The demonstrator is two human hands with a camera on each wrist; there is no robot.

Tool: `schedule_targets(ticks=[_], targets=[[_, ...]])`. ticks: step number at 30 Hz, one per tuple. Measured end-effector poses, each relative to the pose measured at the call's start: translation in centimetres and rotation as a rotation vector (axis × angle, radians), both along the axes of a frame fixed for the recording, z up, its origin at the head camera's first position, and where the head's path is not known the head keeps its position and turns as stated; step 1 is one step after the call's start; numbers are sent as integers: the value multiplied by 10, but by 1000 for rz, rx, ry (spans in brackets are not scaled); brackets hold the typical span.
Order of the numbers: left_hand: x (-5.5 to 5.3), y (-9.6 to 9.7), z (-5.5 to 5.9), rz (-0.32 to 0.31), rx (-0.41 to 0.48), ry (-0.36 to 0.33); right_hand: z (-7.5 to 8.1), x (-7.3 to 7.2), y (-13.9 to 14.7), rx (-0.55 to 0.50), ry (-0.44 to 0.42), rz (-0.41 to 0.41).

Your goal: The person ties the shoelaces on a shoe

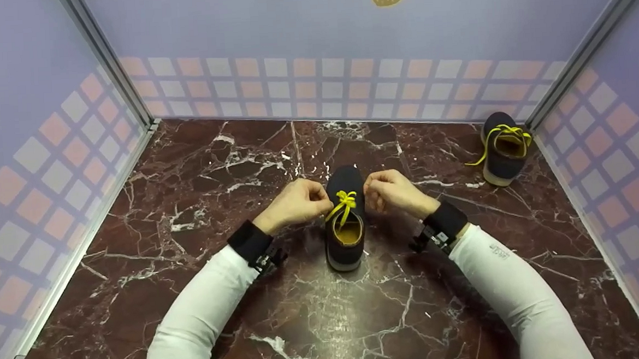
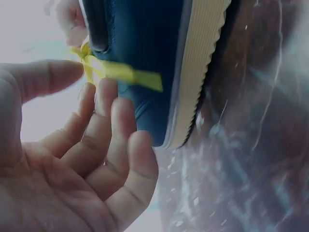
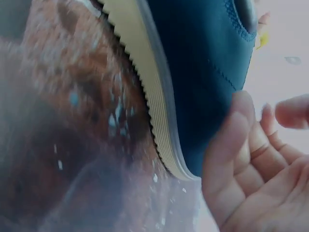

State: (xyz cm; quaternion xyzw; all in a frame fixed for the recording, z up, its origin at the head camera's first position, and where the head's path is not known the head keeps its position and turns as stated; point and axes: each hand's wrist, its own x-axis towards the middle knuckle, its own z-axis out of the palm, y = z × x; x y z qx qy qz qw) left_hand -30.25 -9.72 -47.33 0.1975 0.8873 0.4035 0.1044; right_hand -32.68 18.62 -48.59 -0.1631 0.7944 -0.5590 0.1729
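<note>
A dark shoe with a yellow shoelace tied in a bow stands upright on the floor, toe pointing away from me. At its left side is my left hand, thumb and fingertips right by the bow. In the left wrist view, a gap shows between that thumb and the bent fingers, with a lace end lying over the shoe's side. On the other side, my right hand is beside the front of the shoe. In the right wrist view its fingertips are close to the upper, the thumb apart, nothing between them.
A second dark shoe with a yellow lace stands in the far right corner, one lace end trailing on the floor. Light purple panels with pink and white squares enclose the brown marbled floor at the back and both sides.
</note>
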Motion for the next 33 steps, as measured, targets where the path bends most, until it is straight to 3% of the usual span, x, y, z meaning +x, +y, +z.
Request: schedule_targets(ticks=[5, 9, 12, 15, 19, 24, 28, 33], targets=[[6, 3, 7, 5, -149, 44, 13, -7, -12, 237, 190, 9], [11, 18, 9, 24, -268, 178, 23, -17, -27, 459, 337, 46], [13, 32, 9, 19, -334, 289, 26, -25, -36, 621, 362, 110], [13, 42, 7, 6, -386, 392, 26, -29, -40, 715, 346, 208], [13, 46, 3, 23, -410, 447, 25, -30, -43, 705, 365, 304], [12, 41, -1, 33, -350, 450, 22, -29, -41, 597, 421, 304], [10, 35, -6, -29, -232, 392, 14, -24, -32, 498, 455, 247], [7, 28, -13, -107, -65, 236, 2, -13, -22, 396, 518, 140]])
